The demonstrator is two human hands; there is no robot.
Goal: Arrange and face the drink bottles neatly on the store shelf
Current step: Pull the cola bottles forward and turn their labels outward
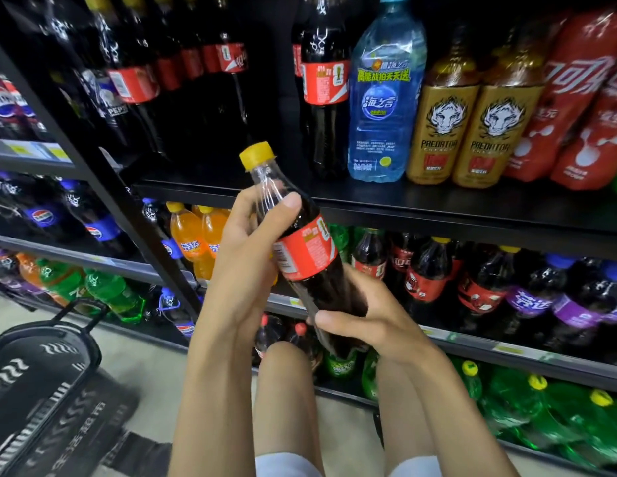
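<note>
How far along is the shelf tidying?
Done: blue water bottle and gold energy bottles stand facing out on the upper shelf. In hand: left hand and right hand hold a tilted cola bottle. Left: setting it upright on the shelf, label forward.

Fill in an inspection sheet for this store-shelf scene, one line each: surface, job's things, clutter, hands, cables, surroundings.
Surface: black shelf board, with drink bottles standing along it.
Job's things: cola bottle with a yellow cap and red label, held tilted in front of the shelf; shelved colas stand upright.
Clutter: blue water bottle and two gold energy bottles stand beside the colas.
Hands: left hand grips the held bottle's upper part; right hand grips its lower part.
Cables: nothing seen.
Surroundings: black shopping basket on the floor at left; lower shelves hold orange, green and dark sodas.
</note>
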